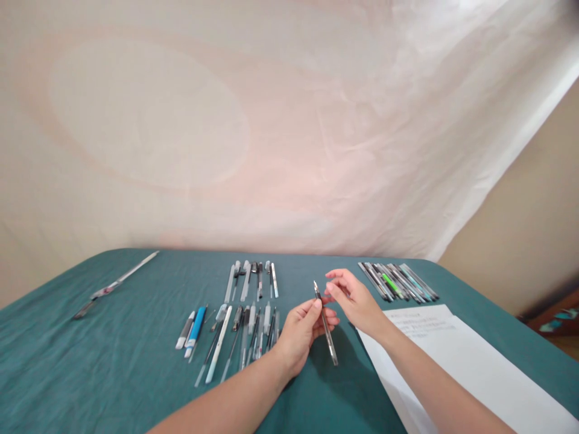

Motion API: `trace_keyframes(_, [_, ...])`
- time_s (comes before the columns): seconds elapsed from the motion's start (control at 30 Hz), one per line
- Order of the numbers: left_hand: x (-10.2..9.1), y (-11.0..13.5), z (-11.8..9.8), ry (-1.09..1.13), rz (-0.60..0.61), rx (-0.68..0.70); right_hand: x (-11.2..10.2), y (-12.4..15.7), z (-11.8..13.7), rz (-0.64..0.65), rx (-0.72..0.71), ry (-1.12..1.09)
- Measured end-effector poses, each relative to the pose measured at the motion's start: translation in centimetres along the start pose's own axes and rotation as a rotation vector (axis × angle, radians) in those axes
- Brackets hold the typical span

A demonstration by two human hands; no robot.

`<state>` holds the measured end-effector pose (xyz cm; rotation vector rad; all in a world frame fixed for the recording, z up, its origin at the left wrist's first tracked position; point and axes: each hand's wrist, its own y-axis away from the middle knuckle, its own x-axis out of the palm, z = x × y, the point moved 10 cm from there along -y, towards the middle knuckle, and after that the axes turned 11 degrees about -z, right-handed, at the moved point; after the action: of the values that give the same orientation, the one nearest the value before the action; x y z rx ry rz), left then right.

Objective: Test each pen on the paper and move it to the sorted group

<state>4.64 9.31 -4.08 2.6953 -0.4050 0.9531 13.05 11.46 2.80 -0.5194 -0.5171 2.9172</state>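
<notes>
My left hand (305,334) is closed around a pen (330,340) with a clear barrel and a dark grip section. The pen's metallic tip points up and away from me, and its clear end slants down toward the table. Just right of the tip, my right hand (357,301) hovers with its fingers curved and apart, holding nothing that I can see. Left of my left hand, pen parts (244,331) lie in a loose row: clear barrels, caps and thin refills. Another group of pen parts (246,280) lies behind them.
At the back right, several assembled pens (398,282) lie side by side, one bright green. White paper sheets (443,355), with writing on one, lie under my right forearm. A blue pen barrel (195,330) and a long thin bundle (115,284) are on the green tablecloth (113,367).
</notes>
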Motion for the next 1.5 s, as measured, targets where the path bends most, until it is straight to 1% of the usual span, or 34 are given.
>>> trace_keyframes(0.13, [-0.5, -0.3, 0.6, 0.098, -0.045, -0.065, -0.7, 0.9, 1.1, 0.054, -0.139, 0.187])
trace_keyframes(0.2, [-0.8, -0.4, 0.9, 0.144, -0.065, -0.087, -0.8, 2.0, 1.9, 0.098, -0.243, 0.273])
trace_keyframes(0.3, [-1.0, -0.6, 1.3, 0.184, -0.088, -0.122, -0.1, 4.4, 2.8, 0.225, -0.417, 0.398])
trace_keyframes(0.37, [-1.0, -0.5, 1.5, 0.187, -0.09, -0.143, 0.4, 5.9, 2.9, 0.285, -0.485, 0.47])
trace_keyframes(0.43, [-0.5, -0.3, 1.6, 0.176, -0.054, -0.15, 0.5, 7.0, 2.7, 0.293, -0.515, 0.527])
trace_keyframes(0.47, [0.0, -0.1, 1.6, 0.162, -0.017, -0.149, 0.6, 7.3, 2.7, 0.283, -0.52, 0.546])
trace_keyframes(0.53, [1.3, 0.5, 1.4, 0.102, 0.084, -0.13, 0.4, 7.8, 2.7, 0.25, -0.518, 0.549])
trace_keyframes(0.6, [2.6, 1.3, 1.1, -0.017, 0.188, -0.079, -0.3, 7.8, 3.0, 0.199, -0.488, 0.492])
trace_keyframes(0.67, [3.6, 2.1, 0.7, -0.207, 0.267, 0.018, -2.1, 7.2, 3.0, 0.105, -0.418, 0.386])
trace_keyframes(0.7, [4.0, 2.5, 0.5, -0.331, 0.294, 0.081, -3.4, 6.8, 2.6, 0.039, -0.359, 0.336])
trace_keyframes(0.77, [4.7, 3.5, 0.2, -0.622, 0.339, 0.222, -6.7, 5.9, 1.0, -0.1, -0.203, 0.279])
trace_keyframes(0.83, [5.8, 4.9, 0.1, -0.907, 0.421, 0.356, -10.4, 5.4, -1.8, -0.227, -0.033, 0.286])
trace_keyframes(0.87, [6.5, 5.6, 0.3, -1.025, 0.487, 0.414, -12.6, 5.4, -3.2, -0.302, 0.029, 0.294])
trace_keyframes(0.9, [7.1, 6.4, 0.5, -1.123, 0.558, 0.466, -14.6, 5.5, -4.6, -0.364, 0.079, 0.287])
trace_keyframes(0.97, [8.1, 7.7, 1.2, -1.274, 0.686, 0.534, -18.6, 5.9, -7.3, -0.484, 0.156, 0.199])
trace_keyframes(1.0, [8.3, 8.1, 1.6, -1.329, 0.732, 0.553, -20.1, 6.1, -8.6, -0.514, 0.187, 0.128])
trace_keyframes(1.07, [8.5, 8.6, 2.1, -1.409, 0.79, 0.572, -22.2, 6.6, -11.1, -0.506, 0.267, 0.027])
trace_keyframes(1.17, [8.4, 8.6, 2.7, -1.469, 0.822, 0.571, -23.9, 7.5, -13.7, -0.479, 0.369, -0.015])
trace_keyframes(1.23, [8.3, 8.5, 3.0, -1.484, 0.838, 0.56, -24.2, 7.9, -14.3, -0.45, 0.385, 0.015])
trace_keyframes(1.3, [8.3, 8.5, 3.1, -1.493, 0.851, 0.554, -24.1, 8.2, -14.1, -0.412, 0.351, 0.104])
trace_keyframes(1.37, [8.3, 8.4, 3.1, -1.508, 0.856, 0.544, -24.0, 8.3, -13.5, -0.389, 0.288, 0.229])
trace_keyframes(1.5, [8.2, 8.4, 3.3, -1.541, 0.876, 0.524, -24.5, 8.6, -13.0, -0.421, 0.197, 0.455])
